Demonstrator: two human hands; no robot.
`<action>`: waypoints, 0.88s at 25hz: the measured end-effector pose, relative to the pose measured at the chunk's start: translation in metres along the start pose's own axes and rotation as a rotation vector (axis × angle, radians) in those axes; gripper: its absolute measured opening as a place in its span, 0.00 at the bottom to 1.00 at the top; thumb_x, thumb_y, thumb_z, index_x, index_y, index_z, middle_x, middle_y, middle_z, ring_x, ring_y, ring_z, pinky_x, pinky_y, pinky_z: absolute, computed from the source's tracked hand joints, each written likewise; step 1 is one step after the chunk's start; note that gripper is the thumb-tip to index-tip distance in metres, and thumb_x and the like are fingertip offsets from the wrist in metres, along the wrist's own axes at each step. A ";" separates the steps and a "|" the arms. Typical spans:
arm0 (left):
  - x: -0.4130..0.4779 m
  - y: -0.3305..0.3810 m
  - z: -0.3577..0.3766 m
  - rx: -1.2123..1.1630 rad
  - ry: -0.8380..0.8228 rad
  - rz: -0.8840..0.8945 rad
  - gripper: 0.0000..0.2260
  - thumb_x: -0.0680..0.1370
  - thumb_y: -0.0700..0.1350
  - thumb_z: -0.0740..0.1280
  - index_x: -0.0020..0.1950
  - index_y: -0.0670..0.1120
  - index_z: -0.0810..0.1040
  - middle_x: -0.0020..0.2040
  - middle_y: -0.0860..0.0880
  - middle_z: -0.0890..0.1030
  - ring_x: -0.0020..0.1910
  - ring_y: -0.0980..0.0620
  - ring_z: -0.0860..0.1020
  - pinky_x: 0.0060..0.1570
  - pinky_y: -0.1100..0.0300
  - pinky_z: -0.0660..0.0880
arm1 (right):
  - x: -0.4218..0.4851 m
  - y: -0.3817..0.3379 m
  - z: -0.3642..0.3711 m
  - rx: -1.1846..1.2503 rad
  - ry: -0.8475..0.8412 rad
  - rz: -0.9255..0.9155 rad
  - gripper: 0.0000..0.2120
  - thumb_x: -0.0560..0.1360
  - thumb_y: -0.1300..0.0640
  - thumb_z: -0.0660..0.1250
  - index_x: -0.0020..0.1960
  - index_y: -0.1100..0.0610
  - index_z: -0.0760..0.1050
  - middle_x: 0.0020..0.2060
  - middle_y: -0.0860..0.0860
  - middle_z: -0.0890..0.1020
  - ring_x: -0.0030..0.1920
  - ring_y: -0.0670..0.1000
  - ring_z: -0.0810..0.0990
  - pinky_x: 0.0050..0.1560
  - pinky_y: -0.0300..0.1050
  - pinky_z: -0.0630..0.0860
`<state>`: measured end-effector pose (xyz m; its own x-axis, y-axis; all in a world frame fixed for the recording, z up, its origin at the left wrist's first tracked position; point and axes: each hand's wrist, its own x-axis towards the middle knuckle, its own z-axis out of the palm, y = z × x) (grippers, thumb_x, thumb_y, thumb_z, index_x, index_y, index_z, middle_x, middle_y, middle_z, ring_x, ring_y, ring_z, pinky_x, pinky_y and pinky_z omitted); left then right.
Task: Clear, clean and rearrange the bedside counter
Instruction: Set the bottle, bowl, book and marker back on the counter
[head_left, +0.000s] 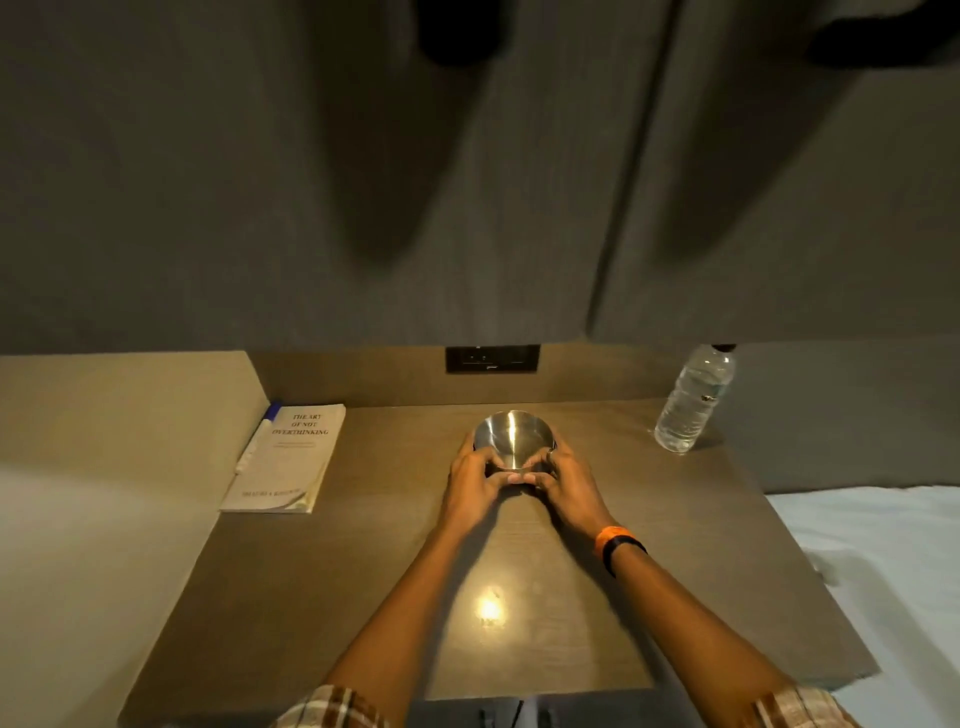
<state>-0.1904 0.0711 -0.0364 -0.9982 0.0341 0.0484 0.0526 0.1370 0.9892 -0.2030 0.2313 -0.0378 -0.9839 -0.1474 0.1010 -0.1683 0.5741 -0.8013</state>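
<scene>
Toward the back middle of the brown wooden surface (363, 545), a shiny steel bowl (514, 439) is being held between both hands, tilted so that its inside is facing the camera. The left hand (475, 480) is being wrapped around the bowl's left side and the right hand (563, 480) around its right side, each grip being closed on the rim and lower edge, with the fingertips (514, 478) nearly meeting beneath it. Whether the bowl's base is resting on the surface cannot be told. An orange and black band (618, 543) is being worn on the right wrist, and plaid sleeves are showing at the bottom edge.

At the left edge, a pale paperback book (291, 457) is lying flat against the side wall, with a white and blue pen (257, 439) lying just beside it. At the back right corner, a clear plastic water bottle (693, 400) is standing upright, well apart from the bowl. A dark socket panel (492, 358) is set in the back wall, and white bedding (883, 571) is lying to the right.
</scene>
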 end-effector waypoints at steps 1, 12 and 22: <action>0.003 0.002 0.010 -0.007 -0.010 0.020 0.04 0.71 0.32 0.74 0.44 0.36 0.82 0.68 0.53 0.72 0.63 0.42 0.76 0.53 0.39 0.82 | -0.002 0.005 -0.007 0.005 0.017 0.013 0.05 0.75 0.53 0.71 0.40 0.50 0.79 0.66 0.42 0.74 0.58 0.46 0.79 0.57 0.55 0.81; 0.025 -0.011 0.047 0.251 -0.015 0.065 0.04 0.77 0.32 0.69 0.50 0.38 0.81 0.71 0.50 0.69 0.63 0.45 0.76 0.60 0.45 0.80 | 0.007 0.037 -0.025 -0.039 0.047 0.111 0.04 0.74 0.47 0.72 0.44 0.45 0.80 0.71 0.33 0.68 0.59 0.43 0.79 0.46 0.41 0.77; -0.019 -0.005 -0.051 0.763 0.299 0.078 0.21 0.79 0.48 0.68 0.71 0.52 0.70 0.76 0.50 0.65 0.73 0.54 0.67 0.68 0.57 0.72 | -0.014 -0.026 0.033 -0.326 0.345 -0.186 0.11 0.75 0.63 0.68 0.55 0.53 0.81 0.67 0.49 0.75 0.68 0.50 0.71 0.62 0.50 0.78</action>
<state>-0.1736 0.0196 -0.0355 -0.9502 -0.1794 0.2547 0.0183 0.7840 0.6205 -0.1831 0.1919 -0.0377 -0.8887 -0.0281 0.4576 -0.2985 0.7931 -0.5310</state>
